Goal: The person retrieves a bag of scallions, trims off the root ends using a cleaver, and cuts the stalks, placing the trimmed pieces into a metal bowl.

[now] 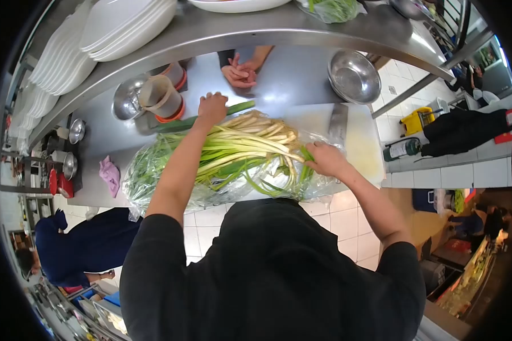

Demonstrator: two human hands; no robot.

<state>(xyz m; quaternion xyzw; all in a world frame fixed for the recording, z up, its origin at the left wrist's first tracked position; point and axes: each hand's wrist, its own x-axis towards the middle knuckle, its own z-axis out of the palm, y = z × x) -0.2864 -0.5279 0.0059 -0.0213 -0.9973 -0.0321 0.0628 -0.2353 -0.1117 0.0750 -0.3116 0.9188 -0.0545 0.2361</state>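
Green onions (250, 139) lie between left hand (212, 108), closed round a stalk (242, 107), and curled right hand (326, 159), grip unclear.

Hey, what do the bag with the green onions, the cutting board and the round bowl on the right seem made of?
The bag looks like thin clear plastic, glossy and crinkled. The cutting board is probably plastic, pale with no wood grain showing. The bowl looks like shiny metal, perhaps stainless steel, given its reflections.
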